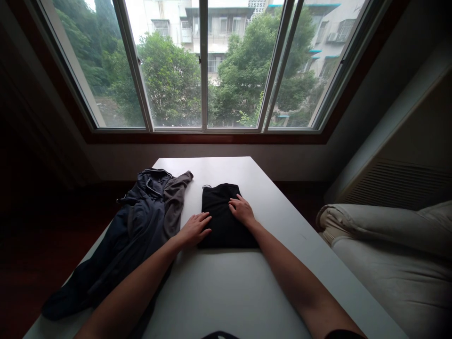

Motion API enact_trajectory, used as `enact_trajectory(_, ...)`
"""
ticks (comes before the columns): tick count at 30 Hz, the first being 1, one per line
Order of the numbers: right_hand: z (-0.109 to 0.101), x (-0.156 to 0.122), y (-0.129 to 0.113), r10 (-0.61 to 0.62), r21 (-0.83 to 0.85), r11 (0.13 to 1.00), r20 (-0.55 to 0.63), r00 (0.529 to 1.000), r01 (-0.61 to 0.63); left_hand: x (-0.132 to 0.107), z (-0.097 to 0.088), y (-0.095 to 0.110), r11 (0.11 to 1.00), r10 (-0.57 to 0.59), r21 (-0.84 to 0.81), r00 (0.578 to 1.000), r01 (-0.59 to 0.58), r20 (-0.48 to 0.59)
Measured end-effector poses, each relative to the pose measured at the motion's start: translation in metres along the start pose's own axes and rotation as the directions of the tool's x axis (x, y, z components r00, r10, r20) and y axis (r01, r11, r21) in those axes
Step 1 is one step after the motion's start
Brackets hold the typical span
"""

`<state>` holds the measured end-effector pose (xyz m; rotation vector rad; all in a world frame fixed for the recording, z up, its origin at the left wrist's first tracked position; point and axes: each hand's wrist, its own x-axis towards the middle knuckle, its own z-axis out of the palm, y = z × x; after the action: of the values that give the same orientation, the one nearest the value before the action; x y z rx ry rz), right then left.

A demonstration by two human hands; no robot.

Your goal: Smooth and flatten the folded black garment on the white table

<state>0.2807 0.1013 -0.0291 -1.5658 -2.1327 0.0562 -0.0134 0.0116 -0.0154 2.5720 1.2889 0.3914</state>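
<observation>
Presently, the black cloth (pixel 219 203) lies flat near the middle of the white table (pixel 226 287), well inside its edges. White tabletop extends beyond the cloth's far side, below its near side, and in a broad band to the right, where the table's long edge slants past the sofa (pixel 384 263). Room on the left is narrower: a blue garment (pixel 139 230) and a grey sleeve (pixel 174 197) are heaped there, the blue reaching the table's left edge.

The cloth is matte, folded to a roughly four-sided shape, narrower at its far end, with a thin loop at the far left corner. The blue garment is rumpled and edged with pale piping; the tabletop is smooth with a dull sheen.

The left hand (pixel 196 229) rests at the cloth's left edge, fingers extended, thumb apart. The right hand (pixel 242 210) lies on the cloth's right part, fingers slightly parted and gently bent. Neither hand is clenched; both appear to press rather than grasp.
</observation>
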Motion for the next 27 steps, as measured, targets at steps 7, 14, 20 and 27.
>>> enact_trajectory(7, -0.006, -0.002, -0.005, 0.014, -0.017, 1.000, -0.088, 0.996, -0.015, 0.000, 0.001, -0.001, 1.000, -0.008, 0.000, 1.000, 0.008, 0.003)
enact_trajectory(14, -0.003, -0.001, -0.001, 0.072, -0.023, 0.997, -0.073, 0.995, -0.073, 0.000, 0.002, -0.002, 1.000, -0.004, 0.011, 1.000, 0.004, 0.011)
enact_trajectory(20, -0.004, 0.000, 0.008, 0.211, -0.048, 0.975, -0.139, 0.968, -0.219, 0.000, 0.000, -0.001, 1.000, 0.003, 0.012, 1.000, -0.003, 0.010)
enact_trajectory(27, -0.008, 0.000, 0.013, 0.182, -0.029, 0.981, -0.178, 0.967, -0.190, 0.000, 0.003, -0.003, 1.000, 0.005, 0.014, 1.000, -0.005, 0.004)
